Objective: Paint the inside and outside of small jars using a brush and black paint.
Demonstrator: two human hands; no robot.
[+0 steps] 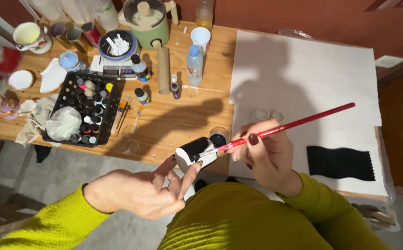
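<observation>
Cluttered wooden table (pixel 173 118), grey floor (pixel 67 169), reddish wall (pixel 280 16)

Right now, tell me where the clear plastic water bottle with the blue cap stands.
The clear plastic water bottle with the blue cap stands upright on the wooden table, between the cardboard tube and the white sheet.

Well beyond your left hand (pixel 139 192), a clear water bottle (pixel 194 65) wears a red-and-white label. Left of it, a white scale (pixel 113 69) shows a dark screen.

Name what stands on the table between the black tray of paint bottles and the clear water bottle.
In the head view, between black tray and water bottle stand two small dark-capped bottles, with brushes lying below.
</observation>
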